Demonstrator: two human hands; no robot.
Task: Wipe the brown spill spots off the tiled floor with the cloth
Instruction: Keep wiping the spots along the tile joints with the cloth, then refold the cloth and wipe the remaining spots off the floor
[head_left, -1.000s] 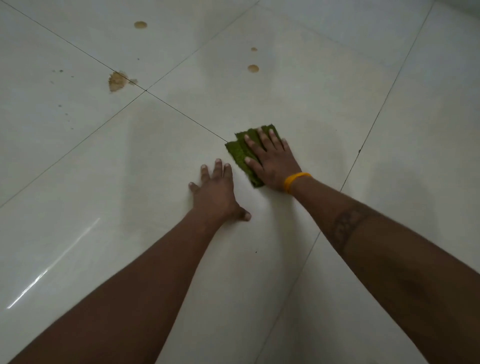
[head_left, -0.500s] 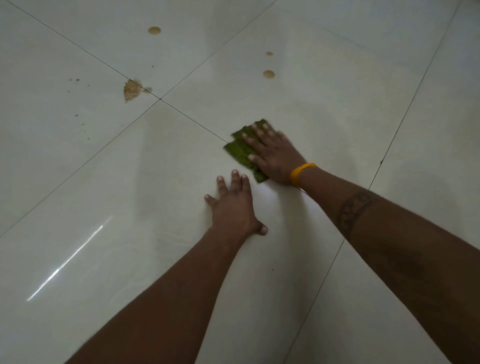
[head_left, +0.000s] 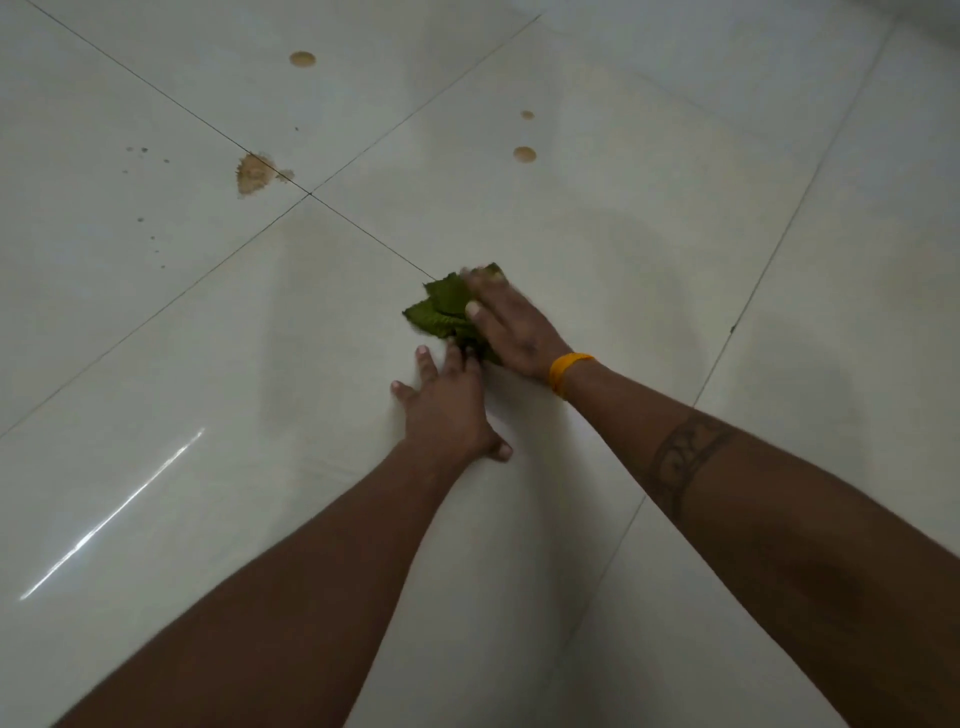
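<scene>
Cloth (head_left: 447, 312) green, crumpled, under right hand (head_left: 511, 327)

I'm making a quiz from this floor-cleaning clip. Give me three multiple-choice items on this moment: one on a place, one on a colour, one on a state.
1. Where is the largest brown spot?
A. under the cloth
B. beside the grout crossing, far from the cloth
C. next to the left hand

2. What colour is the cloth?
A. green
B. white
C. blue

3. What is the right hand doing?
A. hanging in the air
B. resting on bare tile
C. pressing the cloth onto the floor

Answers:
1 B, it sits at the tile crossing, up and left of the cloth.
2 A, the crumpled cloth is plainly green.
3 C, its fingers lie over the cloth; the left hand is on bare tile.
</scene>
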